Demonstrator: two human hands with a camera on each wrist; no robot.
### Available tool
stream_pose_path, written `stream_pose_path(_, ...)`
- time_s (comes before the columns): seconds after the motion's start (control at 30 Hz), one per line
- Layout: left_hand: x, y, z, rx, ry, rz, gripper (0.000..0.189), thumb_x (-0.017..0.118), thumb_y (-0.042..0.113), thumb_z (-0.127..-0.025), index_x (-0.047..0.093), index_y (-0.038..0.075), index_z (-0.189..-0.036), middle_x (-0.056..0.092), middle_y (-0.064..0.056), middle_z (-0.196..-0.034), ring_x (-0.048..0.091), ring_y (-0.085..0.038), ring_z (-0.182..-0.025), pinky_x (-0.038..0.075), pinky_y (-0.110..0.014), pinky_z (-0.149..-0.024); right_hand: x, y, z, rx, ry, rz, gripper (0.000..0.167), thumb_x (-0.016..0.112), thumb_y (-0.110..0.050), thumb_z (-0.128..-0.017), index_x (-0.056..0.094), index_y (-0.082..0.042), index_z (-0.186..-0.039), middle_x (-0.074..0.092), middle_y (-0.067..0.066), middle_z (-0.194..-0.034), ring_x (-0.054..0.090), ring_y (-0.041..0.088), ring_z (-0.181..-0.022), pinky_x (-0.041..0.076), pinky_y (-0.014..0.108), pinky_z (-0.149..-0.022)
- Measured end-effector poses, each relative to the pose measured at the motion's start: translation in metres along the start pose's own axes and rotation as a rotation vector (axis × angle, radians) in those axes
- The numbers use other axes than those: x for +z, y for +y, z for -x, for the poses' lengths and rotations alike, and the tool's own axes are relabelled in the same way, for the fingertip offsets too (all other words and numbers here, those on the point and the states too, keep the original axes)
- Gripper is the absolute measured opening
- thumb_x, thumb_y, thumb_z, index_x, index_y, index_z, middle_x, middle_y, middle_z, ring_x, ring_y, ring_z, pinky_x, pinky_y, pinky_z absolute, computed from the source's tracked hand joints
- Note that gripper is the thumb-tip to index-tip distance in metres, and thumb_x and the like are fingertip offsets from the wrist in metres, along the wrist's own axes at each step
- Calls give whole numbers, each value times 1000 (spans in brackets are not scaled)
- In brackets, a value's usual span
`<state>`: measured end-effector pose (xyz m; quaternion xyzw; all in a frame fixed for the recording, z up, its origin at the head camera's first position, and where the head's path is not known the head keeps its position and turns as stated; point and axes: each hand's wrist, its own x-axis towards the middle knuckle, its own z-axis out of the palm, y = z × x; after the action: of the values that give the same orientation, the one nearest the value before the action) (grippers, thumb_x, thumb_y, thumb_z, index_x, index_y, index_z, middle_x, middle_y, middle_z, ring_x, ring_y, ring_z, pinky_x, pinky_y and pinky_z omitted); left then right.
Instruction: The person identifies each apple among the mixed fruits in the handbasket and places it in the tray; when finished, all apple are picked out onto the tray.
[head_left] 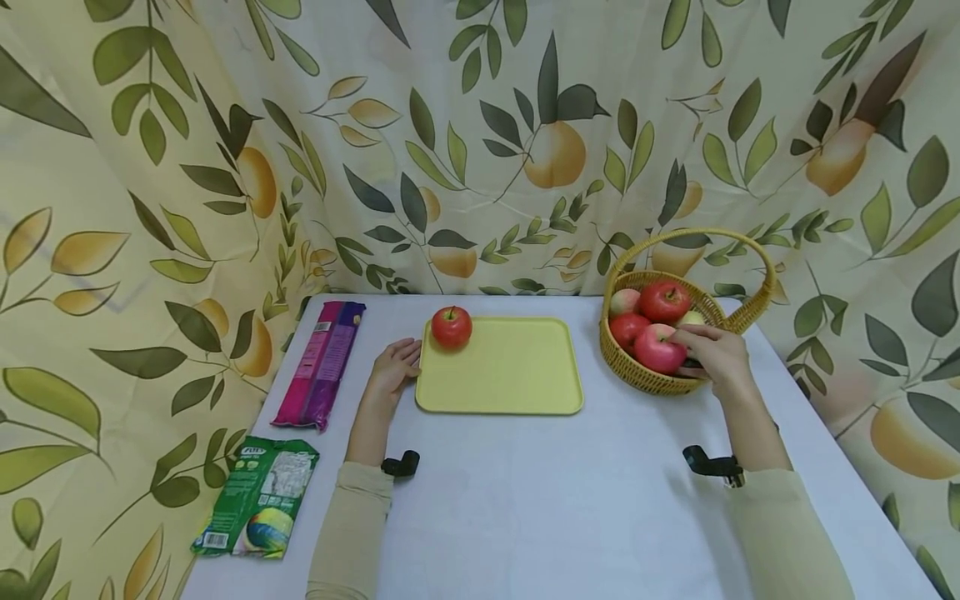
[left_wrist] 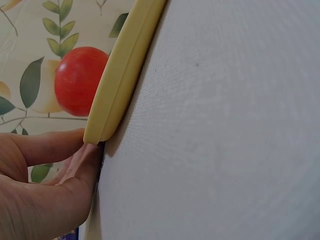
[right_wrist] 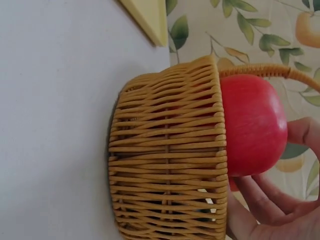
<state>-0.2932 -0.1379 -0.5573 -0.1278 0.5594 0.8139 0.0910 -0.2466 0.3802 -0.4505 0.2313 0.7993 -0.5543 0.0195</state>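
Observation:
My left hand (head_left: pixel 393 367) is at the left edge of a yellow tray (head_left: pixel 502 375), thumb and fingers holding its rim. In the left wrist view the thumb tip meets the tray's corner, while the fingertips are partly hidden behind it. A red apple (head_left: pixel 452 327) sits in the tray's back left corner. On the right, my right hand (head_left: pixel 716 358) reaches into a wicker basket (head_left: pixel 637 375) and grips a pinkish-red apple (head_left: pixel 660 348) at its side. The right wrist view shows this apple (right_wrist: pixel 252 125) rising above the basket rim, with fingers around it. Several other apples lie in the basket.
A pink and purple packet (head_left: pixel 318 364) lies left of the tray. Nearer the front left is a green packet (head_left: pixel 258 496). The basket's tall handle (head_left: pixel 693 233) arches over the apples. A patterned curtain (head_left: pixel 480 150) hangs behind the white tabletop (head_left: pixel 555 508).

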Motion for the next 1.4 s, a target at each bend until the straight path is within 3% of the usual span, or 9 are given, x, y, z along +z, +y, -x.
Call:
stream_pose_path(0.13, 0, 1, -1, 6, 2, -2, 80, 44, -35, -83, 32, -7, -157, 40, -26, -160, 39, -34, -150, 38, -37, -120, 1, -8, 2, -14, -10, -43, 61, 75, -45, -94, 58, -11, -141, 51, -2, -126, 59, 9, -98, 64, 34, -81)
stream_pose_path(0.5, 1, 2, 0, 15, -8, 18, 80, 44, -36, -82, 32, -8, -157, 40, -28, -160, 39, -35, -150, 38, -39, -121, 10, -30, 13, -94, -35, -61, 61, 73, -42, -96, 57, -9, -145, 49, -4, -129, 61, 11, -99, 64, 35, -83)
stream_pose_path(0.83, 2, 2, 0, -4, 7, -8, 78, 45, -34, -84, 36, -5, -156, 43, -25, -159, 42, -33, -149, 40, -37, -119, 23, -41, 22, -99, -46, -94, 56, 74, -40, -96, 60, -12, -143, 32, 13, -160, 57, 12, -103, 63, 35, -84)
stream_pose_path(1.0, 2, 1, 0, -3, 2, -5, 78, 44, -34, -84, 35, -6, -156, 43, -25, -159, 41, -33, -149, 40, -37, -120, 30, -46, 27, -98, -74, -138, 57, 77, -37, -95, 60, -11, -142, 38, 9, -152, 56, 13, -106, 63, 33, -82)
stream_pose_path(1.17, 2, 1, 1, 1, 6, -10, 79, 44, -34, -84, 35, -6, -156, 43, -25, -159, 41, -33, -149, 40, -37, -119, 41, -53, 29, -133, -96, -109, 60, 75, -38, -96, 58, -7, -145, 44, 3, -138, 56, 14, -108, 63, 30, -80)
stream_pose_path(1.4, 0, 0, 2, 5, 6, -5, 80, 44, -35, -82, 35, -7, -155, 43, -26, -159, 41, -34, -149, 40, -39, -119, 61, -61, 29, -167, -100, -90, 61, 73, -38, -97, 57, -7, -147, 49, 1, -131, 61, 11, -101, 63, 27, -78)
